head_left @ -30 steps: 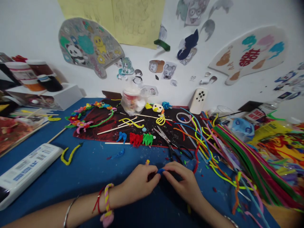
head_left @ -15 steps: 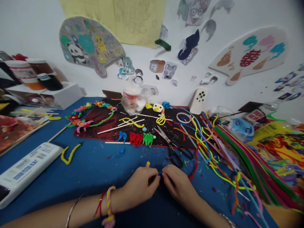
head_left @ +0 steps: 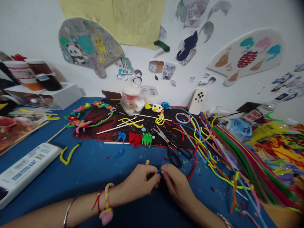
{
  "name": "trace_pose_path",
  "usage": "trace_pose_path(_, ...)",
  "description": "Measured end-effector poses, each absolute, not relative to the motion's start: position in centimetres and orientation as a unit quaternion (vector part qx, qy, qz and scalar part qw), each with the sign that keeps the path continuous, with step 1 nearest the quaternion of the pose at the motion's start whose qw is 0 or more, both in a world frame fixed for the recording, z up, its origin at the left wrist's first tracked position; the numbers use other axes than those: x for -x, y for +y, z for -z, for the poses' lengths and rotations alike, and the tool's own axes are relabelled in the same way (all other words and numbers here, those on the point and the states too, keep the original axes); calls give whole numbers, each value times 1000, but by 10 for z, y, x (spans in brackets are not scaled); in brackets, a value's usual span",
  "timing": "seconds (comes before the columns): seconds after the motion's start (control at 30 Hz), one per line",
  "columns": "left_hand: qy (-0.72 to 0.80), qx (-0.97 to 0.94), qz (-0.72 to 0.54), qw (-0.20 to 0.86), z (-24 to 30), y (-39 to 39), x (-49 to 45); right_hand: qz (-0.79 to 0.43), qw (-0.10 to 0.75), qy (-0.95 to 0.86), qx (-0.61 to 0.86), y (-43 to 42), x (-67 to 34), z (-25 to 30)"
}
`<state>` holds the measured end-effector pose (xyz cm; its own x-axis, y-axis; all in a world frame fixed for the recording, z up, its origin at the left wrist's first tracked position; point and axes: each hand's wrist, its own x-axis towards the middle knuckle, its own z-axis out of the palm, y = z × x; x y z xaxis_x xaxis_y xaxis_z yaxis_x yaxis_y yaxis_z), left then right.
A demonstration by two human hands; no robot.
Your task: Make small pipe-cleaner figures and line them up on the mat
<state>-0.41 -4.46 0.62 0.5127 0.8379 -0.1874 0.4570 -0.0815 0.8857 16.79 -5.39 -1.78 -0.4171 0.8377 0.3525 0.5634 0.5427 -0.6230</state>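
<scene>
The blue table (head_left: 92, 158) held one pair of scissors (head_left: 169, 148), the white wall (head_left: 30, 28) two fan-shaped boards (head_left: 89, 44); the left hand (head_left: 140, 182) and right hand (head_left: 177, 185) pinched one small blue piece (head_left: 159, 171) between them.

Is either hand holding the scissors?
No, the scissors lie on the dark mat, while the left hand and right hand hold a small blue piece.

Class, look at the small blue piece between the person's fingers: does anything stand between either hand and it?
Nothing visible does: the left hand and the right hand both reach the small blue piece directly, from either side.
</scene>
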Motion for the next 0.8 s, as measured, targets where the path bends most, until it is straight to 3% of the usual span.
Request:
trace_pose_path(0.2, 426, -777, -223, 406, -23, -27, 14, -210, 303, -828, 423, -52, -169, 13)
trace_pose_path(0.6, 387, -808, -210, 391, -24, -24, 19, -265, 268, -825, 422, -54, -167, 14)
trace_pose_path(0.8, 503, -779, -268, 262, -50, 22, 68, -281, 257, -817, 433, -54, -170, 7)
